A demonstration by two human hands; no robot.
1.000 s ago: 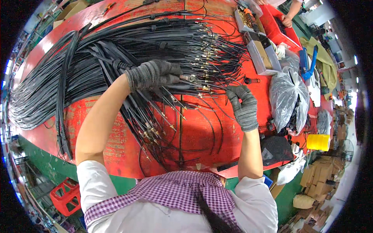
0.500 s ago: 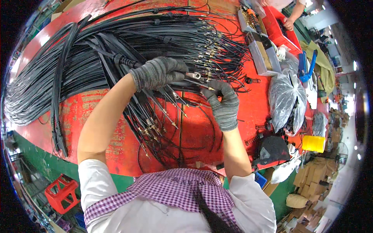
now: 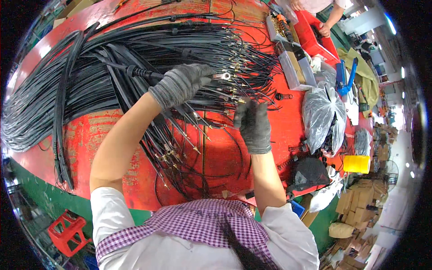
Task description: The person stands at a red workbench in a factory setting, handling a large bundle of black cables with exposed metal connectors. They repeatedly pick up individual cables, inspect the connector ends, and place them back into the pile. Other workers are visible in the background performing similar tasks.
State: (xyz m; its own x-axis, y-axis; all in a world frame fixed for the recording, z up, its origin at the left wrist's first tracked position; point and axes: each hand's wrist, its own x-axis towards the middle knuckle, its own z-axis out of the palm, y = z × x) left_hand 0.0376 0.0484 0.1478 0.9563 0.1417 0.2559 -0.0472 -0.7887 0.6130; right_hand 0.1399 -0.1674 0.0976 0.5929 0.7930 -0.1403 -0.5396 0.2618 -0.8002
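Note:
My left hand [image 3: 182,83], in a grey knit glove, is closed around a black cable [image 3: 150,75]. A metal ring terminal [image 3: 225,76] on that cable pokes out past its fingertips, and a ribbed black sleeve [image 3: 135,71] sits on the cable behind the hand. My right hand [image 3: 254,128], gloved the same way, is off to the right with its fingers stretched up and apart, and nothing shows in it. Its fingertips are close to the brass-tipped ends of a large bundle of black cables [image 3: 90,67]. A second bunch with metal tips [image 3: 168,155] hangs below my left hand.
Red worktop [image 3: 101,130] lies under everything. To the right are parts trays [image 3: 294,74], a ribbed black sleeve [image 3: 283,96], a clear plastic bag [image 3: 324,112], a blue tool [image 3: 346,78] and a yellow spool [image 3: 356,164]. Another person's hand [image 3: 324,29] is at a red bin [image 3: 310,33].
My right hand has let go of the pointed metal tip it was pinching, and its fingers have opened and straightened. My left hand still grips the cable, its ring terminal turned slightly.

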